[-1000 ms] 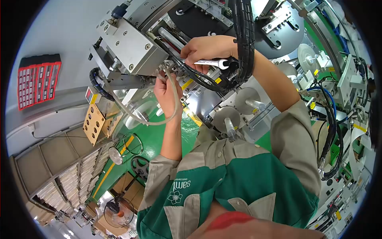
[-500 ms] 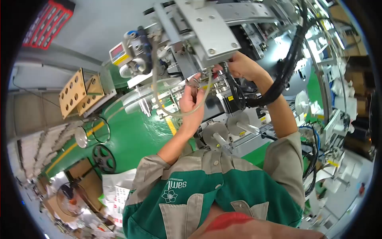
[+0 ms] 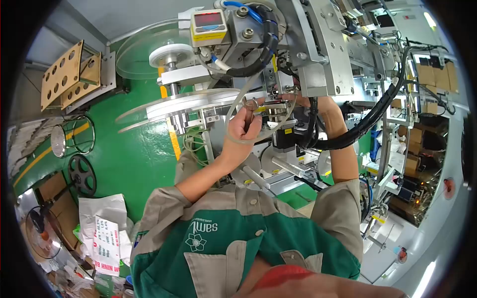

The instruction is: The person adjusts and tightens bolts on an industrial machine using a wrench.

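My left hand (image 3: 241, 136) is closed on a small metal tool with ring handles (image 3: 250, 105), beside the clear looped tube (image 3: 231, 116). The tool's far end cannot be made out among the machine's parts. My right hand (image 3: 324, 104) reaches in from the right, behind the black cables and under the metal block (image 3: 318, 82); its fingers are mostly hidden. Between the hands lies a small metal mechanism (image 3: 276, 110), with a black motor with a yellow label (image 3: 285, 136) below it.
Clear discs with a white reel (image 3: 186, 103) stand left of my hands. A sensor with a red display (image 3: 207, 25) sits above. A thick black cable bundle (image 3: 367, 130) curves along the right. White rollers (image 3: 288, 166) are below. A black handwheel (image 3: 82, 175) stands at the left.
The view has shifted, bringing the sensor and discs larger and closer. My left hand still holds the ring-handled tool. My right hand's fingers, partly visible before, are now more hidden behind the machine.
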### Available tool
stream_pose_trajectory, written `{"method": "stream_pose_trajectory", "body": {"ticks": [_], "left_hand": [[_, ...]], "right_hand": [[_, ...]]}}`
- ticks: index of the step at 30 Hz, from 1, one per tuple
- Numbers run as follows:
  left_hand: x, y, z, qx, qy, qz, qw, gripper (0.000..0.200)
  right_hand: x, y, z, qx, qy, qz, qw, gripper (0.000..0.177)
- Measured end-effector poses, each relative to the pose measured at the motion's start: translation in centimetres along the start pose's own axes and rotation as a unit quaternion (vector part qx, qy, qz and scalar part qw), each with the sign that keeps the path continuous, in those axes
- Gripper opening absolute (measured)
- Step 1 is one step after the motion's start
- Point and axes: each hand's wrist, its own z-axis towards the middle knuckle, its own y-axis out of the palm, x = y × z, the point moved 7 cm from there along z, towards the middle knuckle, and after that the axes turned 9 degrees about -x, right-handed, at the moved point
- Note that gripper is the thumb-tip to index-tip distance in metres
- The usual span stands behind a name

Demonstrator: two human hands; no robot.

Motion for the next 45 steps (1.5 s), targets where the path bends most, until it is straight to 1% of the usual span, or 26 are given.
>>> {"method": "stream_pose_trajectory", "body": {"ticks": [1, 2, 4, 5, 6, 8, 9, 11, 12, 14, 15, 16, 19, 20, 23, 25, 28, 29, 30, 31, 33, 34, 37, 41, 43, 45], "left_hand": [[-0.7, 0.2, 0.1, -0.022, -0.025, -0.039, 0.999, 0.034], [-1.3, 0.5, 0.2, -0.043, -0.048, -0.078, 0.995, 0.034], [-1.8, 0.6, 0.2, -0.048, -0.060, -0.121, 0.990, 0.035], [-1.8, 0.8, 0.2, -0.062, -0.059, -0.142, 0.986, 0.039], [-1.7, 1.1, 0.2, -0.078, -0.059, -0.163, 0.982, 0.042], [-1.3, 1.4, 0.1, -0.078, -0.074, -0.203, 0.973, 0.043], [-1.1, 1.6, 0.1, -0.085, -0.075, -0.221, 0.969, 0.043], [-1.1, 2.1, 0.0, -0.102, -0.078, -0.261, 0.957, 0.046], [-0.9, 2.3, -0.1, -0.101, -0.076, -0.263, 0.956, 0.046], [-0.7, 2.5, -0.2, -0.094, -0.074, -0.249, 0.961, 0.047], [-0.7, 2.7, -0.3, -0.111, -0.082, -0.269, 0.953, 0.053], [-0.3, 2.7, -0.3, -0.109, -0.081, -0.271, 0.953, 0.053], [0.7, 3.7, -0.3, -0.167, -0.120, -0.348, 0.915, 0.065], [0.4, 3.8, -0.2, -0.160, -0.138, -0.372, 0.904, 0.063], [0.4, 4.2, 0.1, -0.137, -0.143, -0.461, 0.865, 0.056], [0.4, 4.3, 0.6, -0.171, -0.111, -0.507, 0.837, 0.064], [0.1, 4.2, 0.8, -0.158, -0.122, -0.555, 0.808, 0.052], [-0.1, 4.3, 0.9, -0.155, -0.124, -0.556, 0.807, 0.049], [-0.1, 4.3, 0.8, -0.155, -0.117, -0.550, 0.812, 0.049], [-0.1, 4.4, 0.7, -0.156, -0.110, -0.545, 0.817, 0.049], [0.0, 4.4, 0.7, -0.152, -0.112, -0.543, 0.818, 0.051], [0.1, 4.4, 0.7, -0.158, -0.108, -0.537, 0.822, 0.052], [-0.2, 4.5, 0.7, -0.160, -0.105, -0.522, 0.831, 0.055], [0.1, 4.4, 0.7, -0.166, -0.104, -0.499, 0.844, 0.056], [0.3, 4.4, 0.7, -0.147, -0.117, -0.470, 0.862, 0.048], [0.7, 4.3, 0.5, -0.152, -0.115, -0.457, 0.869, 0.052]], "right_hand": [[-0.5, 0.2, 0.2, -0.016, -0.038, -0.041, 0.998, 0.026], [1.3, 0.3, 0.3, -0.015, 0.085, -0.018, 0.996, 0.033], [2.1, 0.1, 0.8, -0.041, -0.015, 0.081, 0.996, 0.045], [2.5, 0.1, 0.8, -0.045, 0.012, 0.085, 0.995, 0.051], [1.3, 0.7, 0.7, -0.050, 0.015, 0.081, 0.995, 0.051], [-1.0, 1.7, 0.4, -0.036, 0.003, 0.175, 0.984, 0.041], [-2.1, 2.3, 1.0, -0.009, 0.004, 0.066, 0.998, 0.029], [-1.2, 2.0, 1.0, -0.013, 0.018, 0.069, 0.997, 0.031], [-1.6, 2.2, 1.0, -0.016, -0.009, 0.050, 0.999, 0.031], [1.9, 0.8, 0.8, 0.001, 0.052, 0.059, 0.997, 0.028], [2.3, 0.5, 1.1, 0.011, 0.036, 0.053, 0.998, 0.028], [2.7, 0.2, 1.1, 0.009, 0.037, 0.051, 0.998, 0.028], [2.1, 0.3, 1.0, 0.013, 0.035, 0.084, 0.996, 0.028], [1.6, 0.6, 0.9, 0.015, 0.035, 0.096, 0.995, 0.029], [-0.3, 1.7, 1.0, 0.019, 0.032, 0.130, 0.991, 0.029], [-1.5, 2.4, 0.9, 0.023, 0.031, 0.153, 0.987, 0.030], [-2.6, 2.8, 0.8, 0.031, 0.028, 0.187, 0.981, 0.030], [-2.6, 2.8, 0.7, 0.036, 0.027, 0.200, 0.979, 0.030], [-2.4, 2.7, 1.1, 0.007, -0.008, 0.202, 0.979, 0.034], [-2.1, 2.4, 1.0, 0.008, -0.008, 0.202, 0.979, 0.034], [-1.5, 2.1, 1.0, 0.009, 0.046, 0.114, 0.992, 0.033], [-1.5, 2.5, 1.1, 0.002, 0.026, 0.170, 0.985, 0.033], [-0.8, 2.7, 1.2, -0.025, 0.016, 0.208, 0.978, 0.032], [1.3, 1.7, 1.0, 0.005, 0.048, 0.160, 0.986, 0.027], [1.1, 1.4, 1.1, 0.023, 0.045, 0.122, 0.991, 0.021], [1.5, 1.3, 1.1, 0.025, 0.054, 0.111, 0.992, 0.020]]}}
